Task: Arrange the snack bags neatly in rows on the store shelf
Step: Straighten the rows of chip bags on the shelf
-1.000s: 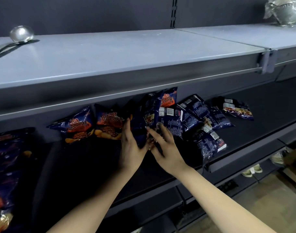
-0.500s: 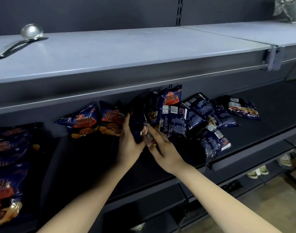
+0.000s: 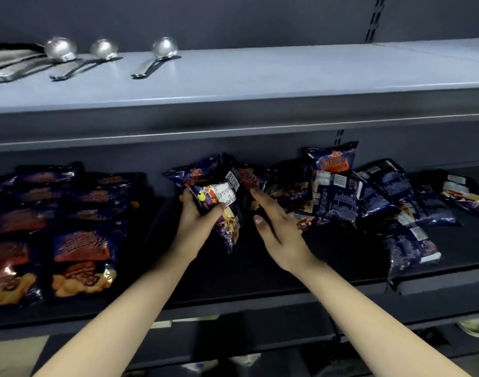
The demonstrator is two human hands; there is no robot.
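A dark blue snack bag [image 3: 222, 205] sits in the grip of the left hand [image 3: 199, 219], back side toward the camera so its white label and barcode show. The thumb crosses the front of the bag and the fingers wrap behind it, closed around its lower left part; the bag is lifted off the dark shelf [image 3: 260, 270] and tilts a little to the right.

Just right of that bag, the right hand [image 3: 273, 224] hovers with its fingers spread and gripping nothing; whether its fingertips touch the bags behind them cannot be told.

Behind the left hand, two more bags [image 3: 194, 172] stand leaning toward the back of the shelf. Right of the right hand lies a loose heap of bags [image 3: 339, 197], some upright, some flat with their backs up, overlapping one another, and one bag [image 3: 407, 248] hangs partly over the front edge. Far right, a single bag [image 3: 467, 194] lies apart from the heap.

Left of the left hand, well apart, a set of bags lies flat and face up in rows [image 3: 77, 240], orange print showing.

Above both hands runs a pale grey upper shelf [image 3: 260, 77], on which three metal ladles [image 3: 156, 57] lie, all to the left of the hands.
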